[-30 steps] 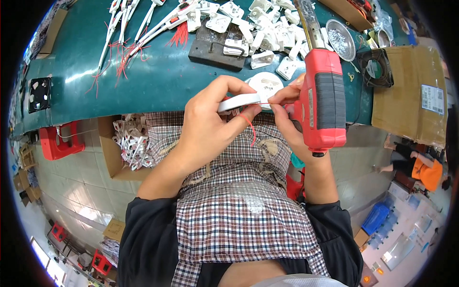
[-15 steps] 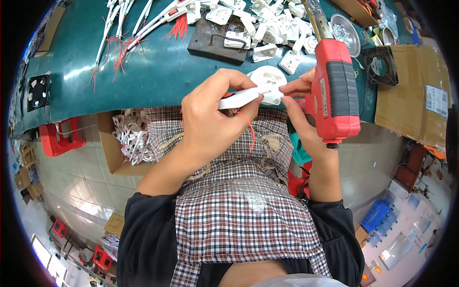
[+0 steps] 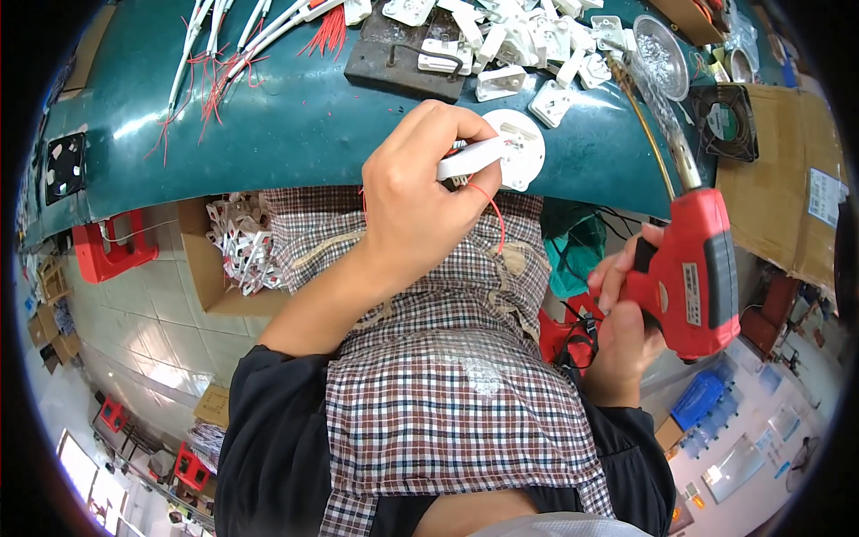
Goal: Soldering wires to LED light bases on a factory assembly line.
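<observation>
My left hand (image 3: 420,188) pinches a white plastic strip-shaped housing (image 3: 470,162) with a thin red wire (image 3: 498,215) hanging from it. The housing's tip lies over a round white disc (image 3: 528,148) at the table's front edge, which shows small metal parts on its face. Away to the right, my right hand (image 3: 626,336) is wrapped round the handle of a red and black soldering gun (image 3: 693,277). Its metal tip and a thin brass-coloured tube (image 3: 653,148) point up and left, over the table and apart from the disc.
White plastic socket parts (image 3: 546,40) are heaped at the back beside a dark metal block (image 3: 403,67). Red-wired white strips (image 3: 210,36) lie back left. A metal bowl (image 3: 684,67), a fan (image 3: 725,125) and a cardboard box (image 3: 778,188) stand on the right.
My right hand has left the white disc, moved right and nearer to me, and the soldering gun has swung down with it. My left hand has shifted slightly right with the housing.
</observation>
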Tool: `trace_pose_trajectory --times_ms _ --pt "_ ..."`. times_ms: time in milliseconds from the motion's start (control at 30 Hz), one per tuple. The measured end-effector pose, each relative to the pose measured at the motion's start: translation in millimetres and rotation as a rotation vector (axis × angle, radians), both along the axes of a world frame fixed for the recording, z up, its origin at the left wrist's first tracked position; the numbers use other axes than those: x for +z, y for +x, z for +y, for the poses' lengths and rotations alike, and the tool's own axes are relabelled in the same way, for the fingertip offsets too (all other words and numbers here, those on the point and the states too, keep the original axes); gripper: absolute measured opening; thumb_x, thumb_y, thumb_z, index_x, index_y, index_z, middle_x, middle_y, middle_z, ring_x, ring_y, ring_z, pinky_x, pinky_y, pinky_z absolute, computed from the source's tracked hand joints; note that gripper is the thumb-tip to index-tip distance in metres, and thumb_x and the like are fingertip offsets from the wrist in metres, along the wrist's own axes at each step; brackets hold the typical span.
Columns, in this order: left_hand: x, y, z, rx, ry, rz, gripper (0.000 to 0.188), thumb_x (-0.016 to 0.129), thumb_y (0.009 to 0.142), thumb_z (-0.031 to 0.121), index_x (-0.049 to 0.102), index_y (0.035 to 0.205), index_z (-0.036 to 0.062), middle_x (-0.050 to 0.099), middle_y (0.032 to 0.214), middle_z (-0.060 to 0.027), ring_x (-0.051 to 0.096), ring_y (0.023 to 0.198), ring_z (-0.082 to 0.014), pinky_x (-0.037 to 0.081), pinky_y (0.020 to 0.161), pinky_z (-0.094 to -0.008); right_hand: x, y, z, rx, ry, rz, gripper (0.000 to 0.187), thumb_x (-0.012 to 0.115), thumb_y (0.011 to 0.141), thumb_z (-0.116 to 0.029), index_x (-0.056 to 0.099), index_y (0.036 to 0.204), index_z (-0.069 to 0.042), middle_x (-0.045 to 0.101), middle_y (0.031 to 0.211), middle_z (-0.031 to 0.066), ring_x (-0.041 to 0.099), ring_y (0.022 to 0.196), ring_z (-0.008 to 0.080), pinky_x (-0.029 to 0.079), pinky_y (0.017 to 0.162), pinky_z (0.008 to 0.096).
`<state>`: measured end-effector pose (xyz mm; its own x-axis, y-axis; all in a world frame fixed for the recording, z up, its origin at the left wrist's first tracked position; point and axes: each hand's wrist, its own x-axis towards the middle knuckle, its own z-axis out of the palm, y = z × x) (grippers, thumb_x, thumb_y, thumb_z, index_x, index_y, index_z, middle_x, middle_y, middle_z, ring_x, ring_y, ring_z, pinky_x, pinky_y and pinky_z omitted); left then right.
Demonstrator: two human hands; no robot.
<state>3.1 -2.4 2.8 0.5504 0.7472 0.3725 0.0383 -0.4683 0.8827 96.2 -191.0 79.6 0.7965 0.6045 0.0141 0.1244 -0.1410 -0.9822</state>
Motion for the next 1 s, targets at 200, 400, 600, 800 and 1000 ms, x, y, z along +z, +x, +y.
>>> trace_pose_trajectory --times_ms 200,400,600,800,1000 --pt "-2 1 1 0.007 0.065 -0.034 0.02 0.08 0.077 -0.006 0.066 0.088 0.0027 0.068 0.086 -0.0063 0.064 0.071 -0.015 0.051 0.064 -0.0273 5 -7 -31 0.008 -0.039 0.087 0.066 0.079 0.087 -0.036 0.051 0.131 0.004 0.054 0.098 0.0083 0.05 0.06 0.0087 0.047 0.058 0.029" --pt "1 -2 1 0.02 0.153 0.015 0.023 0.083 0.075 -0.004 0.066 0.089 0.0034 0.067 0.083 -0.0053 0.063 0.066 -0.012 0.05 0.059 -0.0255 -1 2 -59 0.163 -0.161 -0.014 0.052 0.075 0.089 -0.022 0.052 0.13 0.002 0.055 0.091 0.0086 0.051 0.06 0.0118 0.045 0.056 0.0278" --pt "-2 -1 0 0.019 0.179 0.022 0.025 0.085 0.075 -0.001 0.066 0.089 0.0036 0.067 0.078 -0.0036 0.065 0.064 -0.0112 0.052 0.058 -0.0239 0 -3 -66 0.238 -0.263 -0.064 0.04 0.068 0.093 -0.005 0.053 0.129 0.0 0.057 0.092 0.0085 0.052 0.063 0.0124 0.046 0.057 0.027" --pt "-4 0 -1 0.029 0.197 0.03 0.024 0.085 0.075 -0.002 0.065 0.088 0.0035 0.068 0.078 -0.0038 0.066 0.064 -0.0121 0.053 0.06 -0.0242 -2 -4 -62 0.175 -0.479 -0.248 0.024 0.077 0.079 -0.003 0.068 0.102 -0.002 0.067 0.092 0.0129 0.068 0.079 0.0279 0.054 0.069 0.0363" --pt "-2 1 -1 0.027 0.185 0.016 0.023 0.084 0.074 -0.003 0.065 0.086 0.0032 0.067 0.078 -0.0039 0.065 0.064 -0.0128 0.052 0.059 -0.0251 -9 1 -56 0.247 -0.429 -0.375 0.025 0.076 0.077 0.0 0.067 0.1 0.0 0.066 0.093 0.0149 0.067 0.077 0.0314 0.054 0.068 0.0381"
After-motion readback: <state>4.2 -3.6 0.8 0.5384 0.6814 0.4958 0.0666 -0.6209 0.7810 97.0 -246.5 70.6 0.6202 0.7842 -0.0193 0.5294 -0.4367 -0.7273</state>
